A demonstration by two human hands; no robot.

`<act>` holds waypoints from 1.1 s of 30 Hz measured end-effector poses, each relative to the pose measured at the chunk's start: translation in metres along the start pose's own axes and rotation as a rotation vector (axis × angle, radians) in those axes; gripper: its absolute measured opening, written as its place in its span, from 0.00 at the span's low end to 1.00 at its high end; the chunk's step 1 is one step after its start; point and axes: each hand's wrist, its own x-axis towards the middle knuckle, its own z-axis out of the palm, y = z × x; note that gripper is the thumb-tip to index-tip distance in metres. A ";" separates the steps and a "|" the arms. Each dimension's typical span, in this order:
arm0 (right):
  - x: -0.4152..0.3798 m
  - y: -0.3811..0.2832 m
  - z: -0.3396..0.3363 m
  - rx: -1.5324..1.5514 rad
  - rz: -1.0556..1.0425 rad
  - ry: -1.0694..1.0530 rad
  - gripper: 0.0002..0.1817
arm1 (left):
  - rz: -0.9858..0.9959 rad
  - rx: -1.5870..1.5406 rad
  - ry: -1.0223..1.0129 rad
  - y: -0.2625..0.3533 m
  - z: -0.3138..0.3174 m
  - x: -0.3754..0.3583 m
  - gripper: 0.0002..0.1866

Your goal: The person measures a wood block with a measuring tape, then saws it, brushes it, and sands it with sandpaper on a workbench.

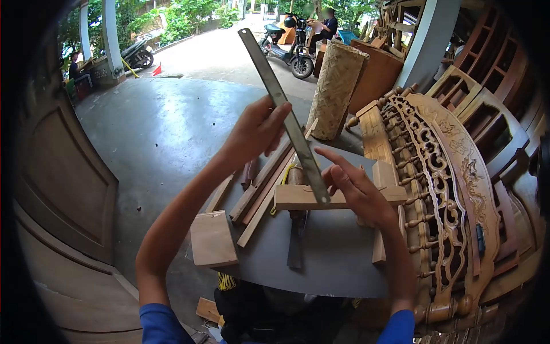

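Observation:
My left hand (260, 129) grips a long flat metal strip (295, 135), thumb pressed on its face. The strip has a hole at each end and slants from upper left to lower right above the work table (338, 252). Beside its lower end is my right hand (361, 192), index finger stretched out and thumb apart, with the other fingertips right at the strip's edge. Beneath the strip a wooden bar (295, 198) lies crosswise. Under that bar a flat dark blade (295, 243) sticks out toward me. Several wood strips (266, 178) lie to the left.
A square wooden block (212, 239) sits at the table's left corner. Close on the right stands a carved wooden panel (452, 143) with turned spindles. A woven bamboo roll (338, 86) rises behind the table. Farther off are a motorbike (292, 49) and a seated person (326, 27).

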 end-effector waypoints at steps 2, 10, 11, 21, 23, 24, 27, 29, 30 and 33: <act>-0.005 0.025 -0.009 -0.349 -0.040 0.062 0.22 | -0.147 0.216 -0.040 -0.025 -0.014 0.015 0.18; -0.043 0.088 -0.009 -0.834 0.009 0.208 0.20 | -0.386 0.312 -0.251 -0.120 -0.019 0.041 0.21; -0.044 0.089 -0.008 -0.863 0.009 0.224 0.20 | -0.393 0.426 -0.277 -0.129 -0.019 0.044 0.23; -0.051 0.096 0.000 -0.809 -0.082 0.360 0.15 | -0.248 1.063 0.021 -0.121 -0.006 0.022 0.22; -0.051 0.096 0.000 -0.798 -0.085 0.362 0.15 | -0.287 1.011 0.021 -0.128 -0.015 0.015 0.19; -0.052 0.095 0.000 -0.794 -0.088 0.365 0.15 | -0.317 0.905 0.034 -0.131 -0.016 0.012 0.17; -0.053 0.093 -0.002 -0.741 -0.048 0.343 0.15 | -0.439 0.673 -0.057 -0.129 -0.024 0.010 0.14; -0.053 0.089 -0.005 -0.631 -0.050 0.377 0.14 | -0.512 0.604 -0.136 -0.122 -0.025 0.010 0.12; -0.054 0.086 -0.007 -0.539 -0.064 0.420 0.14 | -0.484 0.529 -0.116 -0.117 -0.027 0.008 0.12; -0.055 0.079 -0.016 -0.178 -0.077 0.573 0.14 | -0.389 0.183 -0.010 -0.084 -0.035 -0.001 0.12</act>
